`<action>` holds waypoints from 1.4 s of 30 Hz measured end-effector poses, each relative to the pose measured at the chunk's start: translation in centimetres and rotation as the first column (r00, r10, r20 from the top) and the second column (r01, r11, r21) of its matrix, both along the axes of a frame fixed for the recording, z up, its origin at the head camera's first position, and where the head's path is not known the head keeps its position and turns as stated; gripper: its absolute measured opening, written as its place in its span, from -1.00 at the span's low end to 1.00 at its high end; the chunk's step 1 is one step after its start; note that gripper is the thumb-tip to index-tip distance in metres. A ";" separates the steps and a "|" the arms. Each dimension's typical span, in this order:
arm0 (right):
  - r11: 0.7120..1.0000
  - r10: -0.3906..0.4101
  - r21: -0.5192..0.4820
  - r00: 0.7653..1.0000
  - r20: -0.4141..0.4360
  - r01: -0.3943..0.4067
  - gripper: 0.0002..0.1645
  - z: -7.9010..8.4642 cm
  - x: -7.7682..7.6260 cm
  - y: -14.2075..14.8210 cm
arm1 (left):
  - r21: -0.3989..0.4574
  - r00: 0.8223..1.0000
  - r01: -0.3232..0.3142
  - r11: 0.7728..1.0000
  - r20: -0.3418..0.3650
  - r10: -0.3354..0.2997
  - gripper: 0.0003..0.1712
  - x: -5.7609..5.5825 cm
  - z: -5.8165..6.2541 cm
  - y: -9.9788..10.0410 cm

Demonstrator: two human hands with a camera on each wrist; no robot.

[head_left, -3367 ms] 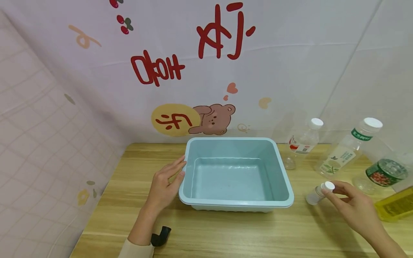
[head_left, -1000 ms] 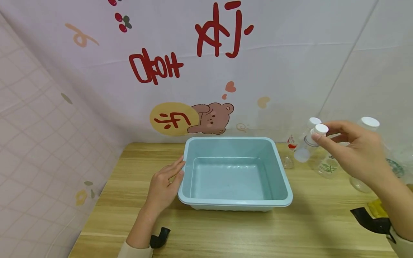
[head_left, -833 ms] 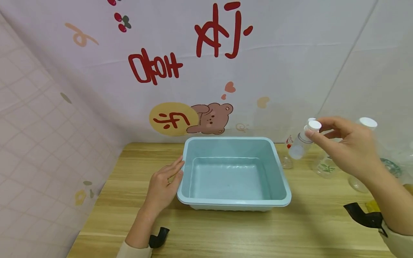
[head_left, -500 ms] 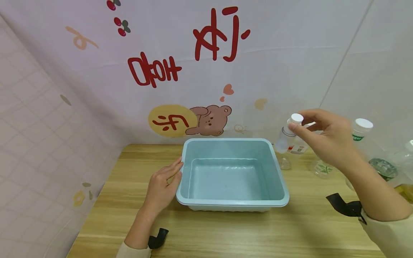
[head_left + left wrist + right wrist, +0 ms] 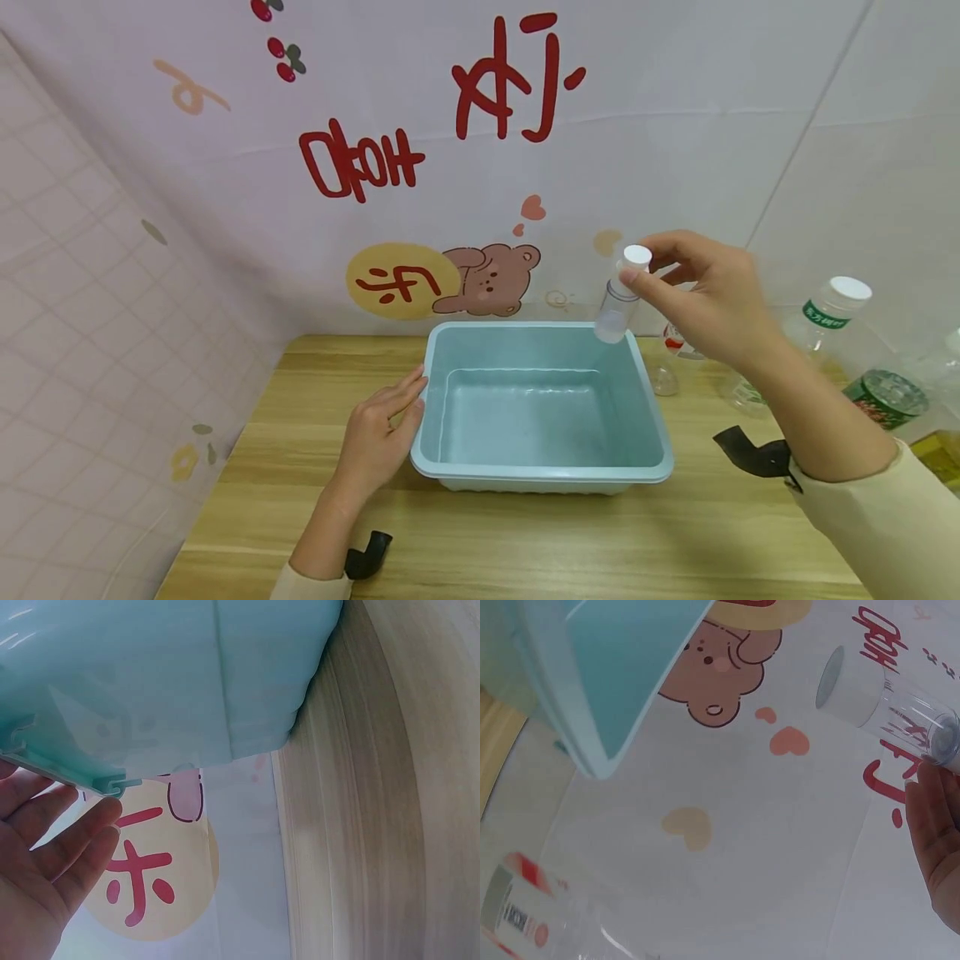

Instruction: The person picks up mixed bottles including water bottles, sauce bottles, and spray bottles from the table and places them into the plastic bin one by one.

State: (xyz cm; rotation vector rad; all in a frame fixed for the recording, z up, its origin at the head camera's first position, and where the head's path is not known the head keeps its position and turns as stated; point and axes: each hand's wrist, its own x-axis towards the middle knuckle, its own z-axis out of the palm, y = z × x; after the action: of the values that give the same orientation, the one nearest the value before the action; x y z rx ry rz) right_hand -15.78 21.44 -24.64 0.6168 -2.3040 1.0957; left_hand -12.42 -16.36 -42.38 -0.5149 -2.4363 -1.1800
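In the head view my right hand point(image 5: 705, 296) pinches the white cap of a small clear bottle point(image 5: 617, 312) between thumb and fingers. The bottle hangs tilted in the air over the back right corner of a light blue plastic basin point(image 5: 543, 472). Seen from the right wrist, the clear bottle point(image 5: 911, 709) sticks out from the fingertips with its whitish bottom end toward the basin. My left hand point(image 5: 380, 433) lies against the basin's left rim. From the left wrist, its fairly straight fingers point(image 5: 79, 836) touch the underside of that rim.
Right of the basin stand a clear bottle with a red label point(image 5: 681, 342), a taller one with a white cap point(image 5: 849, 289), a green-labelled one point(image 5: 888, 398) and a yellow one point(image 5: 941, 454). A printed cloth point(image 5: 660, 125) hangs behind the wooden table point(image 5: 480, 546).
My right hand lifts the small bottle from the table on the right and carries it left, past the standing bottles, to above the basin's corner. My left hand stays at the rim.
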 end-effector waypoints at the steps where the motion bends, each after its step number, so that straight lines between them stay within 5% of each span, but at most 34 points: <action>1: 1.000 0.004 -0.008 1.000 0.006 -0.004 -0.76 0.0 -0.1 -0.2 | 0.000 1.000 0.000 1.000 -0.002 0.000 -0.59 0.0 0.0 0.0; 9: 0.993 0.053 -0.107 0.995 0.081 -0.044 -0.73 -0.1 -1.2 -2.3 | 0.013 1.000 0.005 1.000 -0.028 -0.005 -0.60 0.1 0.0 0.1; 21: 0.992 0.096 -0.092 0.989 0.110 -0.086 -0.77 -0.9 -2.9 -5.3 | 0.013 0.999 0.008 1.000 -0.037 -0.007 -0.60 0.0 0.0 0.1; 42: 0.970 0.237 -0.107 0.945 0.224 -0.218 -0.78 -4.6 -5.7 -9.9 | 0.005 0.998 -0.004 1.000 -0.068 0.005 -0.60 -0.2 -0.2 0.0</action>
State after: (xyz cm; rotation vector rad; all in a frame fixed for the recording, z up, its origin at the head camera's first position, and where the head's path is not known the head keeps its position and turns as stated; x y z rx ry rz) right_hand -21.51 11.53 -29.28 0.7738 -2.4161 1.4318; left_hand -12.59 -16.32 -42.54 -0.5394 -2.3754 -1.1471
